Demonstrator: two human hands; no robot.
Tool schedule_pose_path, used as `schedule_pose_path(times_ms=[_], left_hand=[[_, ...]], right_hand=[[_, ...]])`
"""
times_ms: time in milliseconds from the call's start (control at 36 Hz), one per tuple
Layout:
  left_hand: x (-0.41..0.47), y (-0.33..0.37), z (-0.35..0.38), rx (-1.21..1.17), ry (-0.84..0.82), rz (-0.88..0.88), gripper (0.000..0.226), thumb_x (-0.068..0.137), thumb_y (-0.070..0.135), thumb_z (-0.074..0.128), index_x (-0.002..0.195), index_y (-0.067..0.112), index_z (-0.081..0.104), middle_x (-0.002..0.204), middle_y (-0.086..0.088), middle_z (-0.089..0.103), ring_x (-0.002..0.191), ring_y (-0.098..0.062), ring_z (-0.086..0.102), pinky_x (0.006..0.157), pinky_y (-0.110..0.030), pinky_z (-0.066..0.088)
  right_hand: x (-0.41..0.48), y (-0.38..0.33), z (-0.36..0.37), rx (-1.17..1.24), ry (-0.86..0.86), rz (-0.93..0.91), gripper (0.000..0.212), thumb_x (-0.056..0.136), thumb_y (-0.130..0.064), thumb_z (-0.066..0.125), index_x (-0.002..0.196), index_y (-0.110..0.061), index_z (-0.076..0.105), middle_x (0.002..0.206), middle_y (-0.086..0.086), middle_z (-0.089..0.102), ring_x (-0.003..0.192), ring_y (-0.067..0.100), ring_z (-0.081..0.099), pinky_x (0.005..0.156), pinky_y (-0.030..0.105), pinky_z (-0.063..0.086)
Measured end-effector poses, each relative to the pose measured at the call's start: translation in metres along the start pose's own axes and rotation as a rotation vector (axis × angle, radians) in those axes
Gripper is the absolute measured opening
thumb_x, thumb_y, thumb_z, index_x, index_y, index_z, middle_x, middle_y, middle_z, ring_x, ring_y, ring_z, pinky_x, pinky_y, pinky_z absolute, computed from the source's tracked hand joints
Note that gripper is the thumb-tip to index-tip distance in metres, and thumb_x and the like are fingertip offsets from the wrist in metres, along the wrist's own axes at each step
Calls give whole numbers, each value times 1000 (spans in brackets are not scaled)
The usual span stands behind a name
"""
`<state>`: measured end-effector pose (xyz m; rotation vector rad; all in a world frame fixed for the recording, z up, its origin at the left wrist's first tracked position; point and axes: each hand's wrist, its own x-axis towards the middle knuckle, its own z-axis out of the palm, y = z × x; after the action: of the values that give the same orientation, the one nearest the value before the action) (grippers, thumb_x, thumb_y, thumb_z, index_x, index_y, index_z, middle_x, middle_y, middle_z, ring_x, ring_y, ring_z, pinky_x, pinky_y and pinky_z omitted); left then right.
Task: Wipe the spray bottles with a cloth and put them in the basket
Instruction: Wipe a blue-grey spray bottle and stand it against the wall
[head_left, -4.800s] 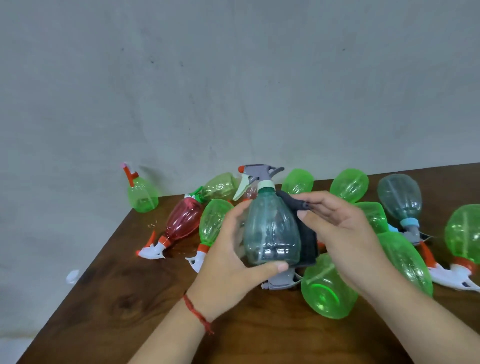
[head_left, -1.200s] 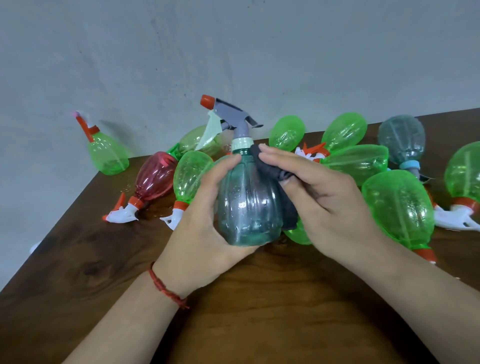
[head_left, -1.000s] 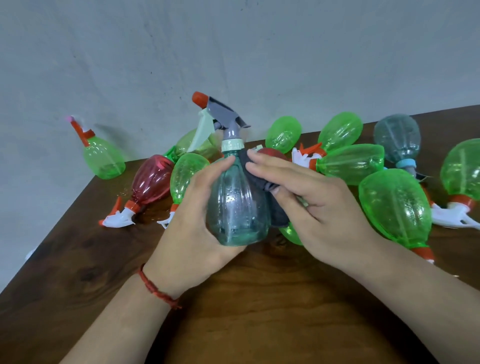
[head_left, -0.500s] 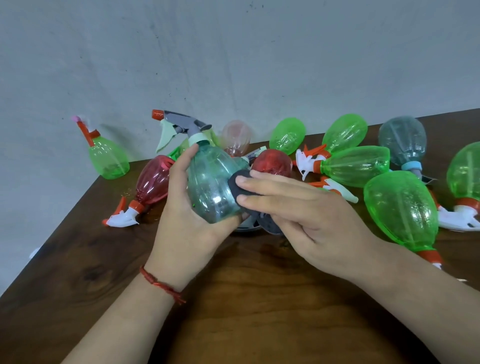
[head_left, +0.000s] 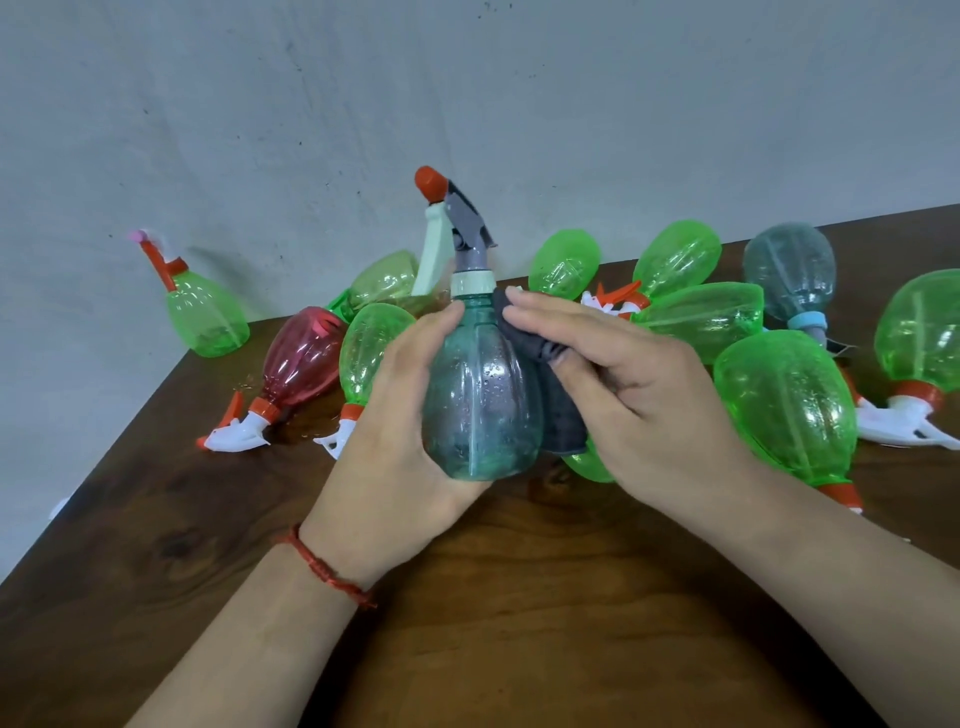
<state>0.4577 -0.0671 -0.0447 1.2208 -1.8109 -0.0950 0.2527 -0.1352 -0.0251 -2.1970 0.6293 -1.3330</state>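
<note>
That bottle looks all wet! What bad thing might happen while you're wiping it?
The see-through teal plastic spray bottle has water drops on it, so it might slip from the left hand gripping it. The right hand, rubbing with the dark grey cloth, could knock the green plastic bottles lying beside it. The upright green bottle stands at the far corner of the brown wooden table and might topple off.

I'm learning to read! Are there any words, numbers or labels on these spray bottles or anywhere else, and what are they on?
None can be read.
The teal spray bottle gripped by the left hand has no label, only water drops.
The dark cloth held by the right hand is plain.
The green bottles, the red bottle, the table and the wall show no writing.
</note>
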Motion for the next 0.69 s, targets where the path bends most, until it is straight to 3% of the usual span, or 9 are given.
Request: schedule_pose_path(times_ms=[167,278,472,694], left_hand=[[-1,3,0,-93,34,-88,112,73,18,100,161,11,31,160,-2,46,148,-24,50,120,-44,46],[0,-3,-4,-214,123,-199,117,69,24,103,162,24,33,160,0,47,149,-26,49,118,-48,47],[4,0,-9,-319,263,-322,112,64,19,99,157,28,38,147,2,59,133,-21,64,108,-44,57],[1,-4,-6,-140,131,-206,115,70,29,103,162,23,34,160,0,46,149,-28,48,119,-51,45]], right_hand=[[-3,-1,-1,-113,-46,-115,47,102,9,55,141,-14,66,152,-7,57,144,3,50,119,30,43],[-5,-4,0,-181,-106,-190,47,101,10,55,141,-13,66,152,-6,57,144,4,49,120,29,41],[-6,-2,1,-228,-212,-264,57,96,16,57,143,-15,65,155,-6,55,148,8,46,120,38,43],[-4,1,0,-116,-105,-112,50,101,11,54,141,-17,67,152,-11,58,144,-1,48,120,23,39]])
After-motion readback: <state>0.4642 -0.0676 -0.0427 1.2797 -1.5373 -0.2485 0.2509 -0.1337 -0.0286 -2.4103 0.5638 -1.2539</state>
